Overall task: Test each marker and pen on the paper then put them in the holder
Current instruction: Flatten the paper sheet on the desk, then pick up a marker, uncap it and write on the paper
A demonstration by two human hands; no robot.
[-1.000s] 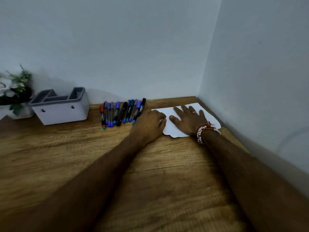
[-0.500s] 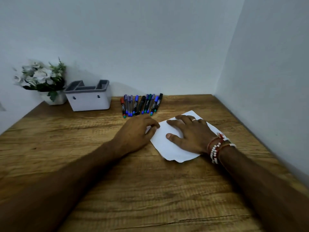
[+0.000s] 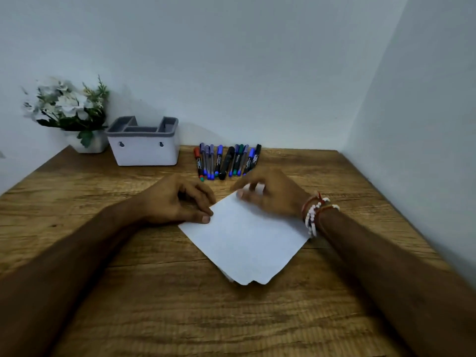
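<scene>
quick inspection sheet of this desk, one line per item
surface: wooden table, grain bare in front
job's things: white paper flat, unmarked; markers and pens lying in a row at the back; holder left of them, no pens seen inside
clutter: potted white flowers in the back left corner
hands: left hand thumb on the paper's left edge, fingers curled; right hand blurred, over the paper's far corner, holding nothing
cables: nothing seen
surroundings: plain walls behind and right; beaded bracelets on the right wrist
</scene>
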